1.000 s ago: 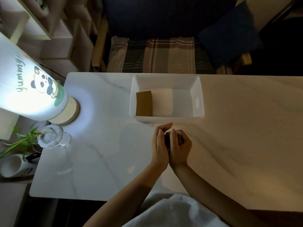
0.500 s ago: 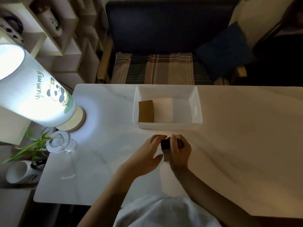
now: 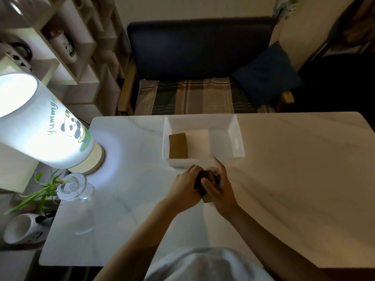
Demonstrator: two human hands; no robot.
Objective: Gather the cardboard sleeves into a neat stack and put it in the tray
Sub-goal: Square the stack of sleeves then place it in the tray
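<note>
A white tray (image 3: 237, 136) stands at the far middle of the marble table (image 3: 294, 179). One flat brown cardboard sleeve (image 3: 178, 146) lies in its left part. Just in front of the tray, a small stack of cardboard sleeves (image 3: 206, 183) is pressed between both hands. My left hand (image 3: 185, 188) closes on its left side and my right hand (image 3: 220, 188) on its right, index finger raised toward the tray. My fingers hide most of the stack.
A lit lamp (image 3: 42, 126) with a panda print stands at the table's left edge, a glass vase (image 3: 72, 186) with a green plant beside it. A white mug (image 3: 24, 230) sits lower left. Behind the table is a sofa (image 3: 194, 94) with a blue cushion.
My left hand, briefly off the stack, has closed on it again. The stack has stayed in front of the tray. The camera has tilted up.
</note>
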